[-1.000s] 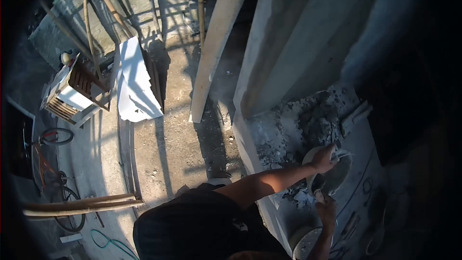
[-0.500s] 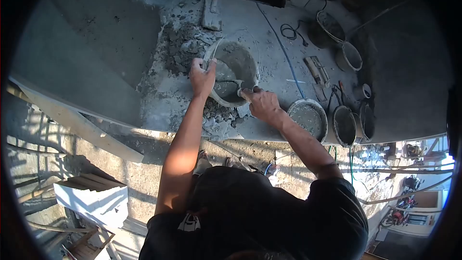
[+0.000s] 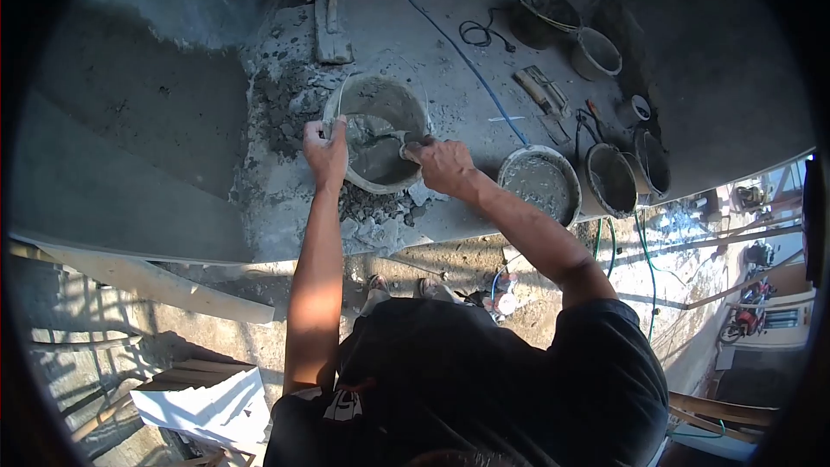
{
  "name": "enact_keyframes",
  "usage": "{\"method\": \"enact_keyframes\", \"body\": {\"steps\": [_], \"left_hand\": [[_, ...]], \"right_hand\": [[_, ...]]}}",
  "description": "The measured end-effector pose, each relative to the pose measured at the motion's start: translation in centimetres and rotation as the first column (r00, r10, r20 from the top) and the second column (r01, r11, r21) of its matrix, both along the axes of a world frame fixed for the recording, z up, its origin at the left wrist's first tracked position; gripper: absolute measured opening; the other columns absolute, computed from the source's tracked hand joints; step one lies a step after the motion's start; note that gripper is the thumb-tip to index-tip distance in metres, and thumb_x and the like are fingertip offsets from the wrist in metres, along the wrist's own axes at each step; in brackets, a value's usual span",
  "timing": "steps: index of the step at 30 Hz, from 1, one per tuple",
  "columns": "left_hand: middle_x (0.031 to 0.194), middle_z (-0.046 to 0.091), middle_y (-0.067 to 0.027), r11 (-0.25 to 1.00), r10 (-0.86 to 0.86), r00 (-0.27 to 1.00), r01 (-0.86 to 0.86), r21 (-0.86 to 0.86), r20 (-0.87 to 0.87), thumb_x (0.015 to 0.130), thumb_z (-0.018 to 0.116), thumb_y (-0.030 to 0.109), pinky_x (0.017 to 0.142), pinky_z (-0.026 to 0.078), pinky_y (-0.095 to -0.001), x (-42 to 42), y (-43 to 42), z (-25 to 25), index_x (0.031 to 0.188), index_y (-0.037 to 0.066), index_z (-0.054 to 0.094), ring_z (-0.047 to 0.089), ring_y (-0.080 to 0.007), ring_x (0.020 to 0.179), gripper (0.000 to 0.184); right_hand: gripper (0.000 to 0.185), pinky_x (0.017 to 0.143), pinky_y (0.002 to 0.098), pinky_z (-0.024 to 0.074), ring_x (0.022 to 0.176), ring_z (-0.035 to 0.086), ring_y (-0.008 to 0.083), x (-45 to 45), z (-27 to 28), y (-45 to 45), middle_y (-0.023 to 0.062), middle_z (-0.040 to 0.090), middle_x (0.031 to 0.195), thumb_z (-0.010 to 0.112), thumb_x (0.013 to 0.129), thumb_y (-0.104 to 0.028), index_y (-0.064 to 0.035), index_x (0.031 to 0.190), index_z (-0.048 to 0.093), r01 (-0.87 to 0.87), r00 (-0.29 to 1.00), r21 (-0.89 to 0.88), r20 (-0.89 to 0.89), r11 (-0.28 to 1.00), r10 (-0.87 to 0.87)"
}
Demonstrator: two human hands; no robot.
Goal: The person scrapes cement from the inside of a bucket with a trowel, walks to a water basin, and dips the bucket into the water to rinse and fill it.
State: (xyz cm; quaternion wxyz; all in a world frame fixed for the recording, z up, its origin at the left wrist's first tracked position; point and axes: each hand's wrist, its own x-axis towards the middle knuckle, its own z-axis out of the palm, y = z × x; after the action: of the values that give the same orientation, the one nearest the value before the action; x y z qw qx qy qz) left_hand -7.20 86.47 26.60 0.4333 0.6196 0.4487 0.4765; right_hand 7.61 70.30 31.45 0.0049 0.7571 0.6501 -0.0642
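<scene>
A mortar-crusted bucket (image 3: 385, 95) stands on the grey ledge in front of me, with wet grey mortar (image 3: 378, 163) inside. My left hand (image 3: 325, 154) is closed on the bucket's near-left rim, fingers hooked over the edge. At the right side of the bucket, my right hand (image 3: 444, 164) is wrapped round the handle of a trowel (image 3: 387, 135). The trowel reaches into the bucket, and its blade is partly hidden in the mortar. Crumbled mortar (image 3: 290, 112) lies left of the bucket and under its near side.
A plastering float (image 3: 332, 35) lies beyond the bucket, and another float-like tool (image 3: 543, 91) to the right. A blue hose (image 3: 484, 82) crosses the ledge. Tubs of grey mix, one a round tub (image 3: 540, 186), line the right. The ledge's front edge drops to the ground below.
My view has shifted, so the bucket and ledge appear further left. The trowel has moved within the bucket, its blade now lying further across the mortar. Both hands keep their holds.
</scene>
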Motion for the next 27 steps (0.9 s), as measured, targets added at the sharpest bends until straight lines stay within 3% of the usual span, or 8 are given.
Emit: {"method": "enact_keyframes", "body": {"steps": [6, 10, 12, 15, 16, 17, 20, 27], "left_hand": [[0.081, 0.054, -0.0126, 0.997, 0.027, 0.998, -0.023, 0.068, -0.053, 0.08, 0.069, 0.031, 0.071, 0.042, -0.0353, 0.3, -0.1, 0.1, 0.086, -0.005, 0.051, 0.05, -0.0216, 0.076, 0.04], [0.082, 0.055, -0.0123, 1.0, -0.003, 1.0, 0.003, 0.021, -0.027, 0.08, 0.069, 0.03, 0.072, 0.042, -0.0345, -0.3, 0.1, -0.4, 0.087, -0.004, 0.052, 0.051, -0.0211, 0.077, 0.039], [0.083, 0.057, -0.0119, 0.998, 0.006, 1.0, -0.007, 0.058, 0.007, 0.08, 0.07, 0.03, 0.072, 0.042, -0.0335, 0.0, 0.4, -0.9, 0.088, -0.004, 0.054, 0.051, -0.0201, 0.077, 0.038], [0.085, 0.057, -0.0126, 0.994, 0.01, 0.994, 0.002, 0.11, -0.109, 0.084, 0.066, 0.028, 0.072, 0.044, -0.0343, 0.3, -0.3, -0.2, 0.091, -0.006, 0.054, 0.052, -0.0206, 0.076, 0.037], [0.085, 0.057, -0.0132, 0.999, -0.014, 0.999, 0.013, -0.032, -0.033, 0.085, 0.065, 0.029, 0.072, 0.044, -0.034, 0.5, -1.2, 1.1, 0.094, -0.007, 0.053, 0.053, -0.0206, 0.076, 0.039], [0.088, 0.057, -0.0143, 0.998, -0.044, 0.998, 0.042, -0.039, -0.054, 0.085, 0.065, 0.031, 0.072, 0.044, -0.0342, 0.5, -1.1, 0.9, 0.096, -0.009, 0.052, 0.053, -0.0211, 0.078, 0.043], [0.095, 0.056, -0.0176, 0.997, -0.02, 0.984, 0.034, 0.074, -0.179, 0.085, 0.064, 0.037, 0.075, 0.044, -0.036, 0.4, 0.0, -0.1, 0.099, -0.009, 0.052, 0.053, -0.0241, 0.083, 0.049], [0.097, 0.056, -0.0209, 0.998, -0.06, 0.992, 0.06, 0.0, -0.11, 0.084, 0.063, 0.043, 0.078, 0.044, -0.0399, 0.7, -1.3, 1.1, 0.102, -0.009, 0.052, 0.054, -0.0287, 0.088, 0.057]], "right_hand": [[0.043, 0.062, 0.0411, 0.052, 0.075, 0.065, 0.0324, 0.4, -0.8, 2.1, 0.0171, 0.062, 0.099, 0.051, 0.077, -0.005, -0.0146, 0.118, 0.054, 0.095, 0.993, 0.246, 0.04, 0.965, -0.108], [0.024, 0.06, 0.0388, 0.0526, 0.074, 0.066, 0.0291, -0.3, -1.6, 0.7, 0.0175, 0.063, 0.095, 0.055, 0.076, -0.009, -0.0089, 0.1, 0.061, 0.025, 0.99, 0.134, 0.137, 0.991, -0.044], [0.019, 0.059, 0.0399, 0.0521, 0.073, 0.066, 0.0287, -0.1, -0.4, -0.8, 0.0173, 0.063, 0.092, 0.058, 0.075, -0.013, -0.0069, 0.092, 0.062, 0.036, 0.998, 0.075, 0.045, 0.997, -0.039], [0.013, 0.059, 0.0412, 0.052, 0.072, 0.066, 0.0311, 0.4, -2.1, -0.9, 0.0154, 0.064, 0.081, 0.059, 0.072, -0.013, -0.0076, 0.08, 0.066, 0.126, 0.992, 0.235, -0.031, 0.964, -0.122], [0.012, 0.06, 0.0408, 0.0525, 0.071, 0.066, 0.0308, 0.2, -1.5, -0.4, 0.0148, 0.064, 0.082, 0.06, 0.071, -0.013, -0.007, 0.079, 0.067, 0.165, 0.986, 0.202, -0.029, 0.965, -0.162], [0.013, 0.06, 0.0406, 0.0526, 0.071, 0.066, 0.0304, 0.2, -3.6, 0.9, 0.0138, 0.064, 0.08, 0.062, 0.069, -0.014, -0.0062, 0.079, 0.067, 0.235, 0.972, 0.322, -0.052, 0.917, -0.231], [0.019, 0.065, 0.0389, 0.0536, 0.079, 0.067, 0.03, -0.9, -4.4, 1.9, 0.0168, 0.067, 0.084, 0.064, 0.066, -0.014, -0.0036, 0.081, 0.068, 0.282, 0.956, 0.195, -0.14, 0.939, -0.258], [0.021, 0.069, 0.0392, 0.0535, 0.085, 0.066, 0.0319, -1.3, -0.9, -0.8, 0.017, 0.067, 0.085, 0.065, 0.064, -0.014, -0.0044, 0.082, 0.068, 0.291, 0.909, 0.014, -0.316, 0.957, -0.272]]}}
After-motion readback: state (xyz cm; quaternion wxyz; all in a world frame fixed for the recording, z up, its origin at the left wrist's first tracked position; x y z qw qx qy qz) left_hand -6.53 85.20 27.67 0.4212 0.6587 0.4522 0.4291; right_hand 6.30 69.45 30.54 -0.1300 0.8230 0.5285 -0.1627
